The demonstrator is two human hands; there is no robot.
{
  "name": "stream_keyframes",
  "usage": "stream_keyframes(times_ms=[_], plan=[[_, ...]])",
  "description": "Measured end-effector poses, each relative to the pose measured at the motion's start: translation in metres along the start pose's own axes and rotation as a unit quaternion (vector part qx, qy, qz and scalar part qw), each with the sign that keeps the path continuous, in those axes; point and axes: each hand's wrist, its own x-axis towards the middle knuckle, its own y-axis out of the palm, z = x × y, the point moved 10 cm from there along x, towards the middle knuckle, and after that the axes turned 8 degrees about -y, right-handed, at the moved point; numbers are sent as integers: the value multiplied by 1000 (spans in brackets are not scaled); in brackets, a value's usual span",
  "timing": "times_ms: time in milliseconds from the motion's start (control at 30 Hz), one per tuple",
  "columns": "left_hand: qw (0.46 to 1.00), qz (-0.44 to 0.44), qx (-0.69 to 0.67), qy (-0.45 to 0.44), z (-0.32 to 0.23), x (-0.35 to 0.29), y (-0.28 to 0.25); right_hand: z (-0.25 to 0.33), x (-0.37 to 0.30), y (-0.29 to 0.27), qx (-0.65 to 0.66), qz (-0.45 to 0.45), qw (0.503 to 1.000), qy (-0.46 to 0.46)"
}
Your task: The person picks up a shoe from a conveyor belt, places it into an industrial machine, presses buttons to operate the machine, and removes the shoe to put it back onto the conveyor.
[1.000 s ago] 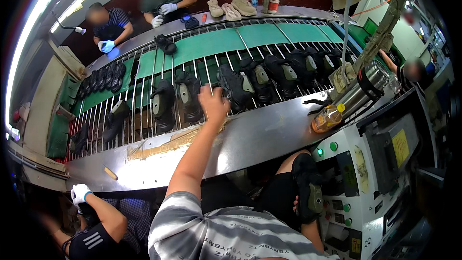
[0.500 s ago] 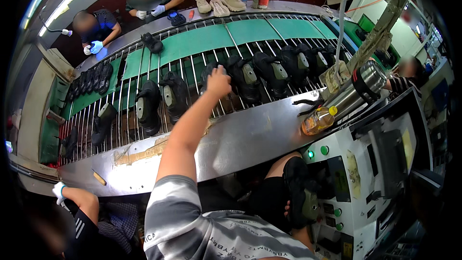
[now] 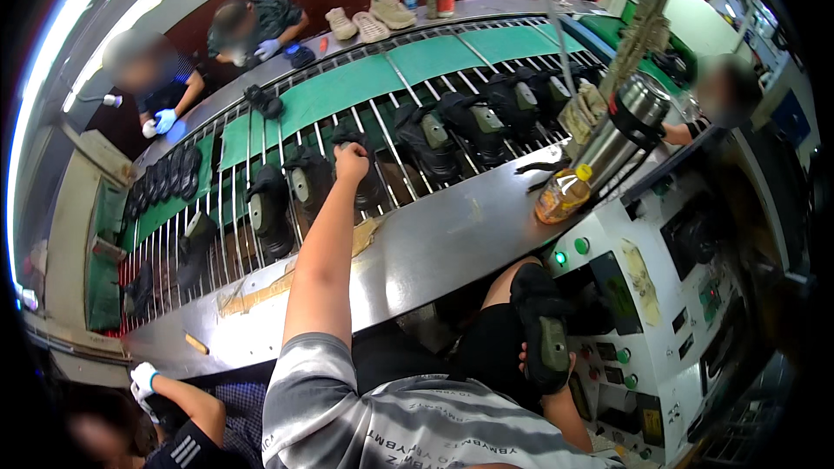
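My left arm stretches over the metal ledge to a rod conveyor. My left hand (image 3: 351, 160) is closed around the top of a black shoe on a last (image 3: 368, 189), which stands among others in the near row. Its fingers hide most of that last's top. Low at the right, beside my leg, my right hand (image 3: 525, 358) grips another black shoe on an olive last (image 3: 539, 317); this shoe covers most of the hand. To the left of my left hand stands a lasted shoe (image 3: 308, 182), and to its right another lasted shoe (image 3: 427, 141).
A steel flask (image 3: 627, 122) and a drink bottle (image 3: 563, 194) stand on the ledge (image 3: 434, 247) at right, above a control panel (image 3: 638, 274). Green sheets (image 3: 347, 82) cover the conveyor's middle. Co-workers sit across; a gloved hand (image 3: 144, 378) is at lower left.
The whole view has shifted, so the conveyor appears further left. My left hand stays on the same shoe. My right hand still holds its shoe, now showing more of the fingers.
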Motion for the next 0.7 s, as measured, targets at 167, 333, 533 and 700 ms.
stream_keyframes(times_ms=[167, 333, 533, 700], plan=[[998, 28, 47, -17, -22, 4, 35, 19, -41, 0, -51, -93, 992, -67], [978, -62, -9, 200, -23, -21, 19, 75, -123, 36, -135, -168, 955, -206], [964, -68, -124, 227, -42, -241, 53, 233, -299, 45, -408, -239, 738, -481], [965, 164, -143, 147, -64, -338, 116, 386, -380, 155, -570, -389, 460, -558]])
